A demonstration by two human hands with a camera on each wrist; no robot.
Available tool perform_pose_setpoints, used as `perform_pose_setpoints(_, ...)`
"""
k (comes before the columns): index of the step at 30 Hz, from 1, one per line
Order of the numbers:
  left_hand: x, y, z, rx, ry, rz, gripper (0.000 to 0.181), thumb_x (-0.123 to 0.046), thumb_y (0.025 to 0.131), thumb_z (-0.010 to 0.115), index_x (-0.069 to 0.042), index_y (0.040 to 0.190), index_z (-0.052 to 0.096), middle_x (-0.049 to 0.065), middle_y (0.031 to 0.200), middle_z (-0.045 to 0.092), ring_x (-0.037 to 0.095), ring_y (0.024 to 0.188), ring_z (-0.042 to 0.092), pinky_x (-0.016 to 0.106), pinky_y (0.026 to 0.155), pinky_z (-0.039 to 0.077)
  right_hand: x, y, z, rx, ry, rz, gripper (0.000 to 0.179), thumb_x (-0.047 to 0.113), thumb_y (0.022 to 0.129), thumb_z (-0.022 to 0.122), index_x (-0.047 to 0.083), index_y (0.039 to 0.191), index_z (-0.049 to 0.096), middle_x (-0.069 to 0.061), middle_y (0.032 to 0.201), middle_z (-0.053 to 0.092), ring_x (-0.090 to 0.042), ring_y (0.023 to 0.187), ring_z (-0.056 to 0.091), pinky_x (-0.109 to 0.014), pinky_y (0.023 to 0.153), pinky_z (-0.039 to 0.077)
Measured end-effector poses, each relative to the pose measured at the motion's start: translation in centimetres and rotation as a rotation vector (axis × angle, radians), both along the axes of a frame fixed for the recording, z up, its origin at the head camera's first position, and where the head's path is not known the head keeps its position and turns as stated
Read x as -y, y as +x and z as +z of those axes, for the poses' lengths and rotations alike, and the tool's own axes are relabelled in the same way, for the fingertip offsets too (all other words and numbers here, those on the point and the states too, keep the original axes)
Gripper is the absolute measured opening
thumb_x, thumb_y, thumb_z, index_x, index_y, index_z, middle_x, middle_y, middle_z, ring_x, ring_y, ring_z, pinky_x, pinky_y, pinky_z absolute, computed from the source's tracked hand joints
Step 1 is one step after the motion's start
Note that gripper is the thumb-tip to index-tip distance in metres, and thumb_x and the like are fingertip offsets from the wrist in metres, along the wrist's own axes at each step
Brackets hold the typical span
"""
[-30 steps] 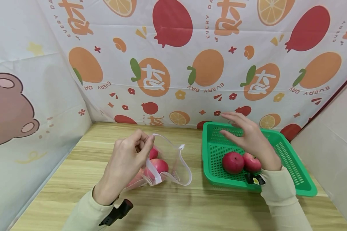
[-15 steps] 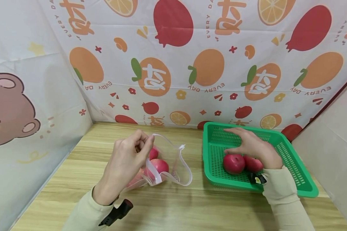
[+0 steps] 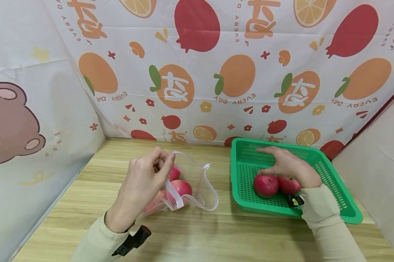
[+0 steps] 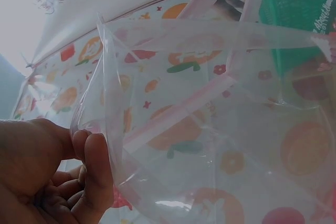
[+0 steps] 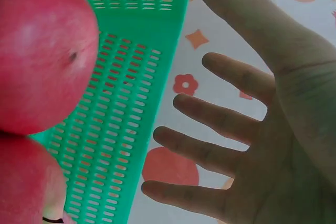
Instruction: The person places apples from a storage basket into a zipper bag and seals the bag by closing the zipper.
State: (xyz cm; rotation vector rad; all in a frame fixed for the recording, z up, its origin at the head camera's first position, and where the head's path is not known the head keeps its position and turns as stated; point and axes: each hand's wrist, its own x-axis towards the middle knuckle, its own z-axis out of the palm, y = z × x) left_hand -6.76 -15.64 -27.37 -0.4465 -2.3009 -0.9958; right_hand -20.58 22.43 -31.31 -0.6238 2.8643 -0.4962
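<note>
My left hand (image 3: 143, 185) pinches the rim of a clear plastic zip bag (image 3: 200, 201) between thumb and fingers; the left wrist view shows the grip on the film (image 4: 157, 182). Its mouth gapes toward the right, and several red apples (image 3: 182, 188) lie inside. Over the green basket (image 3: 235, 178), my right hand (image 3: 290, 166) hovers with its fingers spread, holding nothing. Beneath it, a dark red apple (image 3: 266, 186) and a second apple (image 3: 289, 185) sit side by side on the basket floor. The right wrist view shows both apples apart from the fingers (image 5: 215, 116).
The wood-grain table (image 3: 216, 236) carries the bag at left and the basket at right. A fruit-print cloth (image 3: 203, 83) hangs behind, and a bear-print cloth (image 3: 52, 109) closes the left side. A pale panel (image 3: 377, 174) stands close to the basket's right.
My right hand has lowered toward the apples and shifted slightly right. The right-hand apple has rolled a little, its stem end now turned upward. My left hand and the bag have stayed put.
</note>
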Motion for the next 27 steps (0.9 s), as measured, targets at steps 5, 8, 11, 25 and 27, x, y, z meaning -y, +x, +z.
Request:
perform_pose_setpoints(5, 0.1, 0.0, 0.1, 0.007, 0.002, -0.002, 0.019, -0.003, 0.093, 0.072, -0.009, 0.080, 0.061, -0.010, 0.055, 0.050, -0.007, 0.039, 0.044, 0.018, 0.040, 0.034, 0.0, -0.4, -0.5, 0.047, 0.041, 0.014, 0.086, 0.043, 0.080, 0.086, 0.012, 0.151, 0.049, -0.023, 0.152, 0.047, -0.046, 0.136, 0.042, -0.066, 0.099, 0.048)
perform_pose_setpoints(8, 0.1, -0.1, 0.1, 0.012, 0.004, -0.002, 0.019, -0.003, 0.093, 0.072, -0.009, 0.080, 0.061, -0.010, 0.056, 0.051, -0.007, 0.039, 0.044, 0.018, 0.040, 0.035, 0.1, -0.6, -0.9, 0.069, 0.056, 0.034, 0.085, 0.039, 0.080, 0.086, 0.009, 0.150, 0.050, -0.025, 0.149, 0.049, -0.046, 0.134, 0.044, -0.063, 0.098, 0.050)
perform_pose_setpoints(11, 0.1, -0.1, 0.1, 0.013, 0.002, -0.002, 0.019, -0.002, 0.093, 0.072, -0.009, 0.080, 0.061, -0.010, 0.056, 0.051, -0.007, 0.039, 0.044, 0.018, 0.040, 0.035, 0.3, -0.7, -1.3, 0.101, 0.075, 0.042, 0.084, 0.035, 0.080, 0.087, 0.007, 0.149, 0.050, -0.026, 0.148, 0.050, -0.046, 0.132, 0.045, -0.061, 0.098, 0.051)
perform_pose_setpoints(25, 0.2, -0.3, 0.2, 0.019, 0.001, -0.003, 0.018, -0.003, 0.094, 0.071, -0.008, 0.080, 0.061, -0.009, 0.056, 0.051, -0.006, 0.038, 0.044, 0.018, 0.039, 0.036, 0.7, -0.5, -2.2, 0.253, 0.215, -0.045, 0.090, 0.031, 0.071, 0.092, 0.009, 0.148, 0.051, -0.026, 0.143, 0.052, -0.038, 0.116, 0.052, -0.060, 0.092, 0.054)
perform_pose_setpoints(27, 0.2, -0.3, 0.2, 0.022, 0.000, -0.001, 0.018, -0.003, 0.094, 0.071, -0.008, 0.080, 0.061, -0.009, 0.056, 0.051, -0.006, 0.038, 0.044, 0.018, 0.039, 0.036, 0.7, -0.4, -2.3, 0.257, 0.230, -0.049, 0.086, 0.031, 0.072, 0.092, 0.009, 0.146, 0.054, -0.025, 0.141, 0.054, -0.038, 0.116, 0.052, -0.060, 0.091, 0.054)
